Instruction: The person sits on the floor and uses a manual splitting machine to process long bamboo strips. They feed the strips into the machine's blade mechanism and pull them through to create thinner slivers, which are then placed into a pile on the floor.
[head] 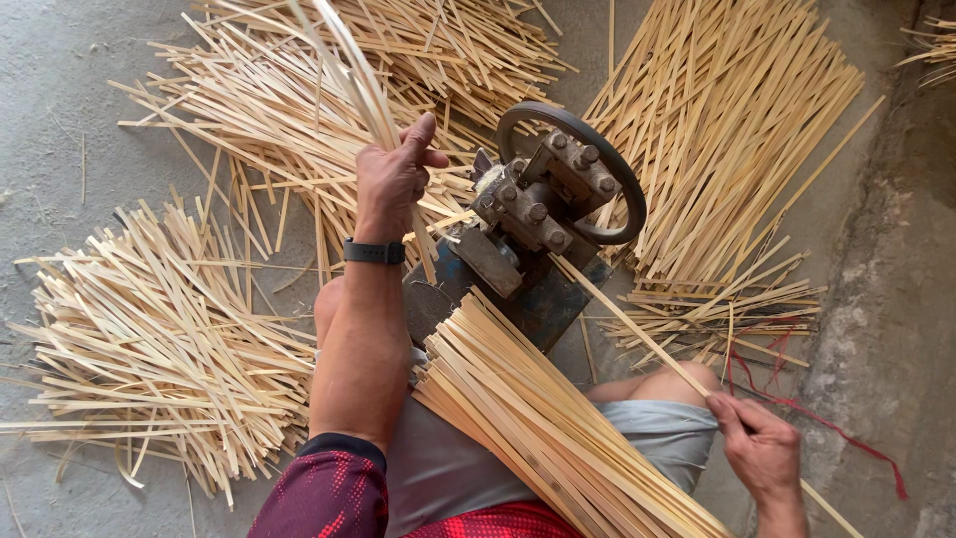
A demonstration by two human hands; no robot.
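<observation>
My left hand (393, 179) is raised and closed around a few thin bamboo strips (349, 70) that bend up and away to the top of the view. My right hand (759, 443) pinches one long bamboo strip (637, 334) that runs up and left into the small metal machine (533, 214) with a round hand wheel (622, 179). A thick bundle of bamboo strips (543, 418) lies across my lap between both arms. A black band sits on my left wrist.
Heaps of cut bamboo strips cover the concrete floor: one at left (149, 349), one at top centre (299, 100), one at upper right (727, 110). A red string (827, 428) trails on the floor at right. The machine stands on a blue base (543, 304).
</observation>
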